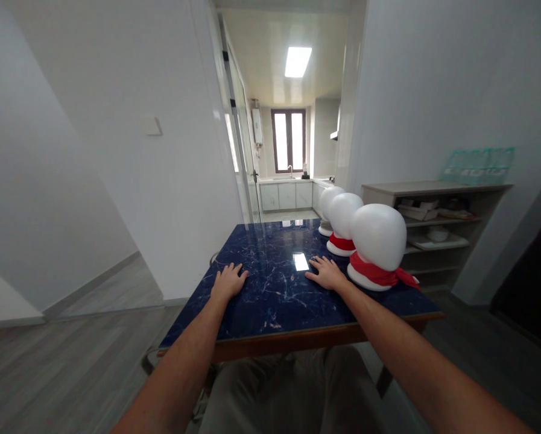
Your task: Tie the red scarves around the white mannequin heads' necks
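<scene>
While both palms lie flat on the table (270,301), nothing is gripped: left hand (227,282) near the left edge, right hand (327,273) mid-top, fingers (316,263) spread and empty on both.

Layout, big to small:
- Table: dark blue marble-look top, glossy, a ceiling light glaring off it between the hands. Likely slick, so expect bases to slide.
- Three white mannequin heads in a row along the right side, receding toward the kitchen doorway. Nearest head (377,238) sits just beside the right hand, apart from it. Middle head (342,220) and far head (329,204) stand behind, partly overlapped.
- Red scarf (379,274) tied round the nearest neck, tail trailing right toward the table edge. The middle head has one too; on the far one I can't tell.

Judgement on handling: the nearest head is the right hand's obvious reach. It looks top-heavy on a narrow base, so steady it low at the neck and work the scarf with the other hand. Keep clear of the right edge.
</scene>
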A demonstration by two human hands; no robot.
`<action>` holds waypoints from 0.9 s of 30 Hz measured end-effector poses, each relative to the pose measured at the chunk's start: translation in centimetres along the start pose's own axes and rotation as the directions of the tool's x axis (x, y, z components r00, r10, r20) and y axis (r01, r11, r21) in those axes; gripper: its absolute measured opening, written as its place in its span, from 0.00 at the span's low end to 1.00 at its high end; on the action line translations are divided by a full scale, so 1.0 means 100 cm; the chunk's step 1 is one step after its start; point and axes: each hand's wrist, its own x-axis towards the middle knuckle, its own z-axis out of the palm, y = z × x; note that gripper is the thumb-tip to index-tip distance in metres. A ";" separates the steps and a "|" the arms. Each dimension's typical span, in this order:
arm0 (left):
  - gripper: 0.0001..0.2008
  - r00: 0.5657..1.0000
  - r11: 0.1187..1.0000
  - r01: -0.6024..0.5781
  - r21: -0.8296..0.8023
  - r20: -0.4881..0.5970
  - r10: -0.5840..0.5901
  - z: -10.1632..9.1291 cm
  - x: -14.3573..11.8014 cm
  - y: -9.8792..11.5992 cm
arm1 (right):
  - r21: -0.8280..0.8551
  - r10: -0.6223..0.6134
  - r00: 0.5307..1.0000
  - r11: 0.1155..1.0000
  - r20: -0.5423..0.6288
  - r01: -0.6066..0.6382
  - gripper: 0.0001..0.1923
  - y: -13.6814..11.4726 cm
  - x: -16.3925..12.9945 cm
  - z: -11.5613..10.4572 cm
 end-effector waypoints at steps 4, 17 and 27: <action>0.35 1.000 1.000 0.004 0.008 0.006 -0.004 -0.002 -0.002 0.001 | 0.001 -0.009 1.000 1.000 -0.007 0.009 0.44 0.000 0.000 0.001; 0.34 1.000 1.000 0.001 -0.004 0.005 -0.001 -0.005 -0.002 0.003 | 0.009 -0.007 1.000 1.000 -0.020 0.007 0.44 0.001 0.000 0.000; 0.34 1.000 1.000 0.000 -0.009 0.001 0.000 -0.004 -0.001 0.001 | 0.014 -0.004 1.000 1.000 -0.021 0.004 0.43 0.001 0.000 0.000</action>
